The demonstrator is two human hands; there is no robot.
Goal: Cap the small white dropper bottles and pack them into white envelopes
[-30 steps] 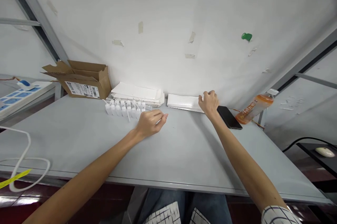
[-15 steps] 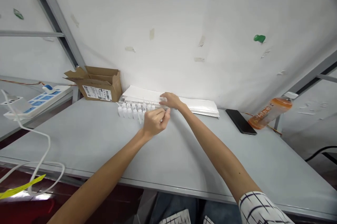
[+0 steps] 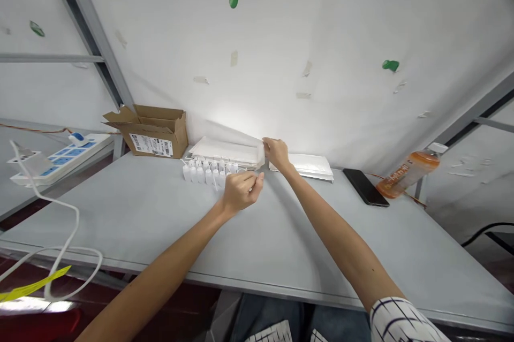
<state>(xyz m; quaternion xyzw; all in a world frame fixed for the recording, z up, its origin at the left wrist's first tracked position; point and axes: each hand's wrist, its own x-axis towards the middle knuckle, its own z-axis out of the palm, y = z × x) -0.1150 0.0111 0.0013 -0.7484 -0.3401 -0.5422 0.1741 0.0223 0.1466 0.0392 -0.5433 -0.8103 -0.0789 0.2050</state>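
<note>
My right hand (image 3: 278, 154) is closed on the edge of a thin white sheet (image 3: 262, 153), lifted from the left one of two white stacks. That left stack (image 3: 225, 150) of flat white sheets or bags lies against the wall. My left hand (image 3: 241, 191) is a closed fist, thumb against the fingers, just above the table. Whatever it holds, if anything, is hidden. Small white bottles (image 3: 201, 175) with thin nozzles stand in rows to the left of my left hand, in front of the left stack. The other white stack (image 3: 307, 164) lies right of my right hand.
An open cardboard box (image 3: 155, 133) stands at the back left. Beyond it is a power strip (image 3: 60, 160) with a white cable (image 3: 74, 219). A black phone (image 3: 365, 187) and an orange drink bottle (image 3: 409, 171) lie at the right. The grey table (image 3: 257, 245) meets a white wall.
My right hand has moved right and pulled up the edge of a white sheet from the left stack. My left hand has shifted slightly right and stays closed.
</note>
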